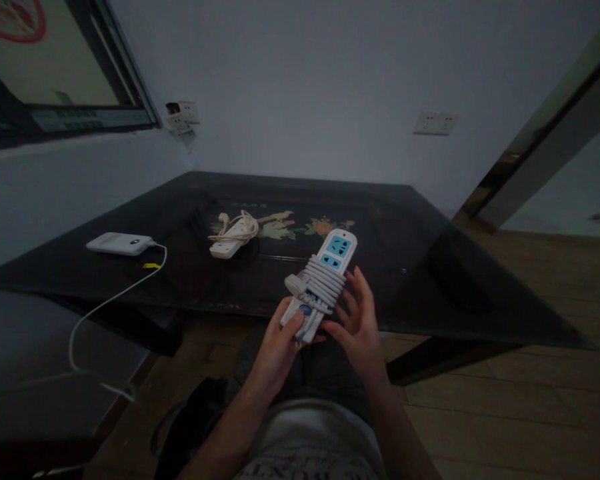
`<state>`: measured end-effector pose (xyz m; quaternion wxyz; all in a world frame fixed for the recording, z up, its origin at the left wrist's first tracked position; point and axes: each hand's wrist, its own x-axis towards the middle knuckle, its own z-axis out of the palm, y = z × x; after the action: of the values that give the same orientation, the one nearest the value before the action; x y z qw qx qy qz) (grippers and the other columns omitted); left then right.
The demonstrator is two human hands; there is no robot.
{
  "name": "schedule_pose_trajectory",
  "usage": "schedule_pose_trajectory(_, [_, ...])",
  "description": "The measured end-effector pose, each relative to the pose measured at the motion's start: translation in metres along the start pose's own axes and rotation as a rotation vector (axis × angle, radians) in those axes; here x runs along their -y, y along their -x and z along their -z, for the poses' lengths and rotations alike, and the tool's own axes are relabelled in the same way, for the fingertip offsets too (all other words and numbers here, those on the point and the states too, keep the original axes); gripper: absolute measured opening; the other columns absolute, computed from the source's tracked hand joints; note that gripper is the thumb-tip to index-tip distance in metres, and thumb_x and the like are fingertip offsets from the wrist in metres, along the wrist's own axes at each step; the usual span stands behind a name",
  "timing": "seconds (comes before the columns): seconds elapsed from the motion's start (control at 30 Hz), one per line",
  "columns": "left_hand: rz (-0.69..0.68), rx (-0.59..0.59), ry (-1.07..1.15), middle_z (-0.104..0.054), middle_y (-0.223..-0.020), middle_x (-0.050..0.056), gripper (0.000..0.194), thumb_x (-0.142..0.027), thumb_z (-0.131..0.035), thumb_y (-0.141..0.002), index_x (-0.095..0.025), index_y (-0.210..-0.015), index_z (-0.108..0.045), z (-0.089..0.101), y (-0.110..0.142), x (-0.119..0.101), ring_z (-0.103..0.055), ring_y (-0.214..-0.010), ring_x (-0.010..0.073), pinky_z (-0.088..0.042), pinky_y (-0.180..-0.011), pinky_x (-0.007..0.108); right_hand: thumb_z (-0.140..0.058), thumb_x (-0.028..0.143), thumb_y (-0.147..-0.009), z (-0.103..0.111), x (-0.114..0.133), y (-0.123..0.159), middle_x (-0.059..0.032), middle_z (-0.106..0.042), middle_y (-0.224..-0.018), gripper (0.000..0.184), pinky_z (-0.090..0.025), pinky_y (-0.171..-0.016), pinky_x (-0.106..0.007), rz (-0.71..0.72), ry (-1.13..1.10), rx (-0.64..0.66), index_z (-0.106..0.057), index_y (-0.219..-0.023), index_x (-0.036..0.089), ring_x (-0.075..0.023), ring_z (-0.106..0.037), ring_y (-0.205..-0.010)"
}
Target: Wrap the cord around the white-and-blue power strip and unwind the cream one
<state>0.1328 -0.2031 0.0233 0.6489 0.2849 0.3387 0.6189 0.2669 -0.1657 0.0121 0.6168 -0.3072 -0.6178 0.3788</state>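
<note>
A white power strip [335,252] with blue sockets is held up over the near edge of the dark table [430,280]. Its grey cord [325,281] is wound around its middle in several turns, with the plug [295,285] lying at the left side of the coil. My left hand [279,347] grips the strip's lower end, thumb on top. My right hand [357,319] rests against the strip's right side below the coil, fingers spread and lightly curled.
A second white power strip [231,237] with a loosely bundled cord lies farther back on the table. A white power bank [120,243] sits at the left with a cable [100,310] trailing off the edge. Wall sockets [435,123] are behind; wooden floor on the right.
</note>
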Motion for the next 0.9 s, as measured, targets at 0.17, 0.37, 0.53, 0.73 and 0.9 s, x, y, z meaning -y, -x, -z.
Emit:
schedule_pose_trajectory(0.17, [-0.009,0.038,-0.025,-0.065,-0.090,0.002,0.033,-0.034,-0.072,-0.076,-0.020,-0.101,-0.058,-0.002,0.004,0.006,-0.064,-0.076,0.0132,-0.055,-0.062,0.021,-0.067,0.022,-0.078,-0.007,0.000,0.001,-0.0147,-0.044,-0.142,0.078,-0.051,-0.097,-0.040,-0.002,-0.095,0.007,-0.026,-0.145,0.027,-0.0245,-0.052,-0.125])
schedule_pose_trajectory(0.37, [0.041,0.091,-0.107,-0.066,-0.098,0.004,0.043,-0.039,-0.073,-0.075,-0.021,-0.110,-0.055,0.004,0.004,0.009,-0.064,-0.077,0.0155,-0.055,-0.060,0.023,-0.073,0.016,-0.071,-0.005,0.012,0.003,-0.0085,-0.061,-0.121,0.062,-0.055,-0.090,-0.035,-0.112,-0.205,-0.082,-0.047,-0.127,0.026,-0.0219,-0.062,-0.109])
schedule_pose_trajectory(0.53, [0.036,0.117,-0.290,-0.065,-0.108,0.006,0.048,-0.042,-0.071,-0.077,-0.020,-0.117,-0.055,0.018,-0.001,0.005,-0.063,-0.093,0.0205,-0.053,-0.075,0.028,-0.077,0.009,-0.066,-0.009,0.014,0.006,-0.0027,-0.063,-0.116,0.063,-0.054,-0.088,-0.030,-0.206,-0.345,-0.111,-0.052,-0.119,0.030,-0.0187,-0.062,-0.106])
schedule_pose_trajectory(0.73, [-0.022,0.160,-0.432,-0.064,-0.117,0.008,0.072,-0.046,-0.068,-0.078,-0.022,-0.138,-0.035,0.023,0.001,-0.008,-0.060,-0.105,0.0230,-0.048,-0.088,0.031,-0.079,0.011,-0.064,-0.008,0.012,0.009,-0.0034,-0.060,-0.118,0.064,-0.052,-0.092,-0.034,-0.220,-0.362,-0.104,-0.052,-0.118,0.030,-0.0209,-0.060,-0.110])
schedule_pose_trajectory(0.9, [-0.176,0.239,-0.490,-0.052,-0.136,0.010,0.070,-0.047,-0.061,-0.083,-0.024,-0.141,-0.030,0.018,0.005,-0.009,-0.051,-0.122,0.0237,-0.042,-0.099,0.031,-0.080,0.015,-0.063,-0.012,0.010,0.016,-0.0053,-0.055,-0.123,0.065,-0.047,-0.098,-0.037,-0.190,-0.266,-0.123,-0.049,-0.119,0.029,-0.0226,-0.056,-0.116])
